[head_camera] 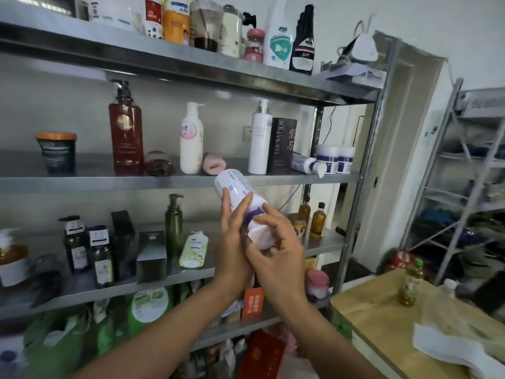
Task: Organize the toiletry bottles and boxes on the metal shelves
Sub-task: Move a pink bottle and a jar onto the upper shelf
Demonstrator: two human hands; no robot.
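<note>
In front of the metal shelves [109, 182] I held a white bottle [237, 187] with a purple band in both hands, tilted so that its base pointed up and to the left and its other end sat low between my palms. My left hand [232, 236] gripped it from the left, the fingers lying long and nearly straight up its side. My right hand [278, 242] curled round the lower end, the forefinger touching the purple band and the thumb pressed on the white part below. The base showed against the front edge of the middle shelf; whether it touched that edge I could not tell. On that shelf behind it stood a teal tub [56, 153], a red pump bottle [126, 138], a cream bottle [191, 143], a tall bottle [259, 143] just beside a dark box [282, 146], and two jars [336, 159] at the right end. A tube [304, 163] lay on its side before the jars. One shelf down stood a green pump bottle [173, 228], a pale bottle [194, 250] lying near it, and two amber bottles [317, 221] at the right. The top shelf carried a crowded row, a black bottle [303, 45] at its right. To my right a table [377, 318] held a drink bottle [411, 284]
</note>
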